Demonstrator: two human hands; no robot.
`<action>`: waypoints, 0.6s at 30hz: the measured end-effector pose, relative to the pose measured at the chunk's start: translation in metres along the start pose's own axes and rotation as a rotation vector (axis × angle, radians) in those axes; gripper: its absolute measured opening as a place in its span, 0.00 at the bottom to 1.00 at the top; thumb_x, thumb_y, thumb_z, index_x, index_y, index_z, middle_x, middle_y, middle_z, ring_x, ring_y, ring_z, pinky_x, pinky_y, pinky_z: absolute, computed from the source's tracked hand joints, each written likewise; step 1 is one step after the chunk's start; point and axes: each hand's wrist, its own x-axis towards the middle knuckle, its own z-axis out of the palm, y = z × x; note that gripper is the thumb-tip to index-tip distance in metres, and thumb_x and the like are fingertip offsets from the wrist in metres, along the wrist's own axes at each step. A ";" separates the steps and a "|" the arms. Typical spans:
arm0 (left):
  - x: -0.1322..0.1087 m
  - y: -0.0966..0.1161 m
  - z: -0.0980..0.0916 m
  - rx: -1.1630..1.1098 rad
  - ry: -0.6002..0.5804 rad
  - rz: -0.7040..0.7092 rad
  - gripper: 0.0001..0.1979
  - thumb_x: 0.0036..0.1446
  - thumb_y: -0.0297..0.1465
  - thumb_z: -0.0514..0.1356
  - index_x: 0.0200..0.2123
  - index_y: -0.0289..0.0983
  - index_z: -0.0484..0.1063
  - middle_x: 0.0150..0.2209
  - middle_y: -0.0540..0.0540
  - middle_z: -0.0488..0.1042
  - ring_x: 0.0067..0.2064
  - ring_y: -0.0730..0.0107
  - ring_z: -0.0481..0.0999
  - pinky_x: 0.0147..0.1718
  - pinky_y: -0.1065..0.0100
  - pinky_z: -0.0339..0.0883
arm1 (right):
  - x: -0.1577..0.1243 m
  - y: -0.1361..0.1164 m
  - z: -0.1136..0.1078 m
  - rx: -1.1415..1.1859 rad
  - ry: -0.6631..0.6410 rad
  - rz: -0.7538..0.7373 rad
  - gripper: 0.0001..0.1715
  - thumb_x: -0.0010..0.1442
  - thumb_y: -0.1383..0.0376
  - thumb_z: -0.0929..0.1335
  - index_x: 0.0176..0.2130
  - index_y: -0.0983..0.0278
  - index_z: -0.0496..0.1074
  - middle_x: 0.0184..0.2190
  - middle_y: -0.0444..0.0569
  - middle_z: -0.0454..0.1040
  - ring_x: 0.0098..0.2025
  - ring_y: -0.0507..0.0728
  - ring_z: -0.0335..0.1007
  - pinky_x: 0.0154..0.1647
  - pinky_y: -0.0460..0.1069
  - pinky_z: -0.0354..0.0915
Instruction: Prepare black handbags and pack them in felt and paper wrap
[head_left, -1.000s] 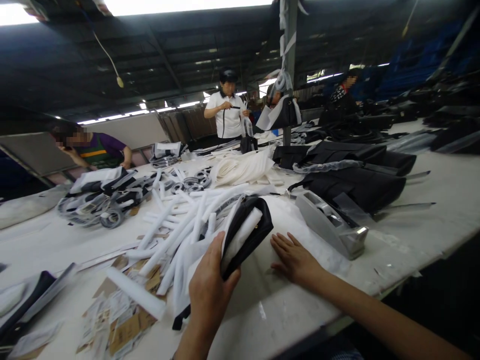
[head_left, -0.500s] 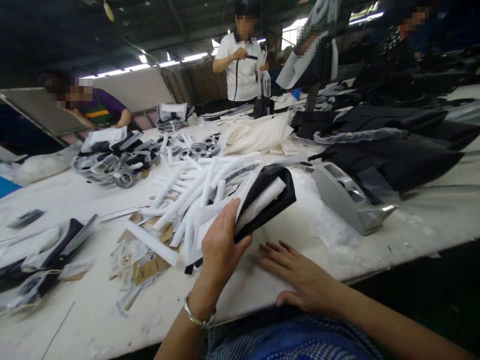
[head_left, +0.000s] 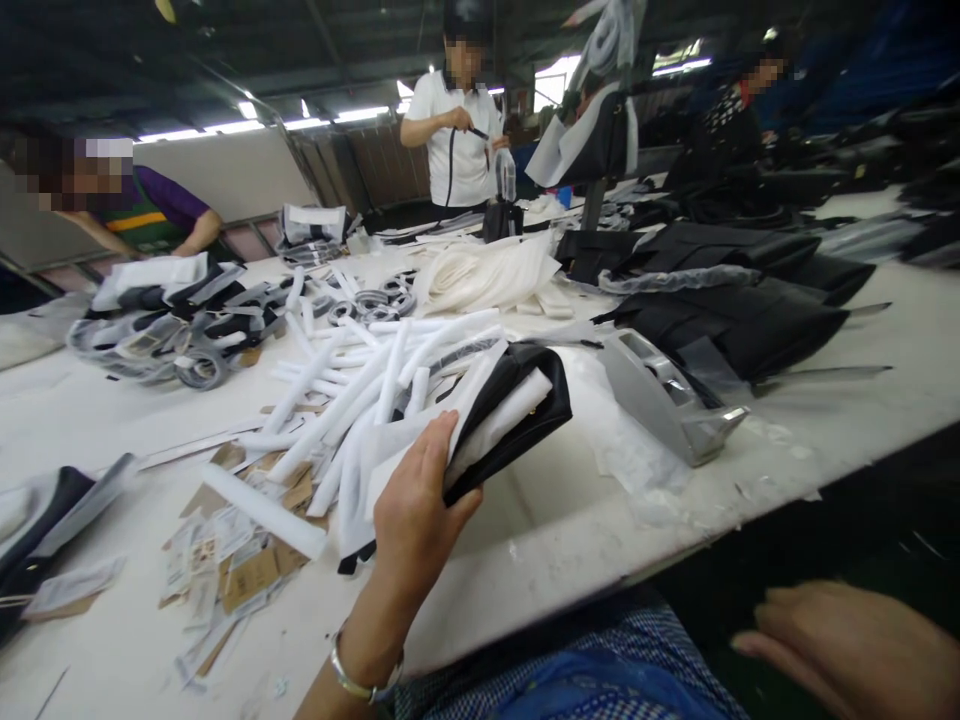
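Note:
My left hand (head_left: 420, 500) grips a black leather-like bag (head_left: 551, 400), its thumb and fingers wrapped round the near part. White padding and sheet wrapping show along the bag's folded layers, and its mouth faces right. Off the table's front edge, low at the right, is my right hand (head_left: 847, 640). It is blurred and away from the bag, thumb apart from the fingers, with nothing visible in it. White foam tubes (head_left: 375, 390) lie heaped just behind the bag. Paper tags and small packets (head_left: 247, 570) are spread to the left of my left wrist.
A grey tape dispenser (head_left: 660, 400) stands right of the bag, before stacked black pieces (head_left: 735, 310). Wrapped bag parts (head_left: 172, 310) are piled at the left, cream sheets (head_left: 487, 275) farther back. Several people work around the table (head_left: 525, 580).
My right hand has left the tabletop beside the bag and swung out past the front edge to the right. The left hand keeps its hold; the whole view has shifted somewhat.

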 end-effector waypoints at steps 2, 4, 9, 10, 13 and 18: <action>-0.001 0.000 0.003 0.001 -0.004 0.019 0.45 0.49 0.23 0.69 0.68 0.45 0.55 0.63 0.46 0.70 0.60 0.54 0.74 0.59 0.59 0.69 | 0.025 0.000 -0.007 -0.172 -0.065 -0.239 0.09 0.62 0.55 0.71 0.41 0.52 0.81 0.39 0.51 0.83 0.40 0.62 0.80 0.52 0.61 0.67; -0.001 0.000 0.005 0.007 -0.017 0.034 0.45 0.50 0.22 0.68 0.68 0.45 0.55 0.64 0.46 0.68 0.61 0.54 0.73 0.59 0.59 0.69 | 0.062 -0.004 0.002 -0.287 0.030 -0.338 0.20 0.68 0.61 0.65 0.57 0.55 0.73 0.57 0.52 0.76 0.59 0.65 0.71 0.64 0.64 0.59; -0.002 0.001 0.002 0.010 -0.029 0.010 0.43 0.52 0.22 0.66 0.68 0.46 0.55 0.63 0.46 0.69 0.60 0.54 0.74 0.58 0.58 0.70 | 0.140 0.003 0.048 -0.332 0.115 -0.328 0.23 0.66 0.72 0.61 0.58 0.64 0.72 0.64 0.58 0.68 0.68 0.70 0.57 0.65 0.73 0.53; -0.002 0.001 0.002 0.008 -0.027 -0.007 0.43 0.52 0.22 0.66 0.68 0.47 0.55 0.63 0.46 0.70 0.60 0.54 0.74 0.57 0.58 0.70 | 0.148 0.006 0.053 -0.321 0.120 -0.324 0.21 0.66 0.73 0.61 0.55 0.64 0.74 0.61 0.57 0.72 0.67 0.70 0.59 0.65 0.73 0.54; -0.002 0.001 0.001 -0.003 -0.024 -0.048 0.44 0.51 0.22 0.67 0.68 0.47 0.55 0.61 0.46 0.72 0.59 0.54 0.74 0.56 0.59 0.71 | 0.162 0.007 0.056 -0.286 0.131 -0.335 0.16 0.68 0.72 0.63 0.44 0.61 0.79 0.48 0.50 0.81 0.61 0.67 0.69 0.66 0.70 0.54; -0.002 0.000 0.005 -0.010 -0.019 -0.059 0.44 0.52 0.21 0.65 0.68 0.48 0.54 0.63 0.47 0.70 0.61 0.55 0.73 0.57 0.59 0.70 | 0.167 -0.023 0.050 -0.204 0.151 -0.337 0.12 0.68 0.68 0.65 0.42 0.58 0.79 0.45 0.47 0.82 0.57 0.65 0.73 0.68 0.73 0.49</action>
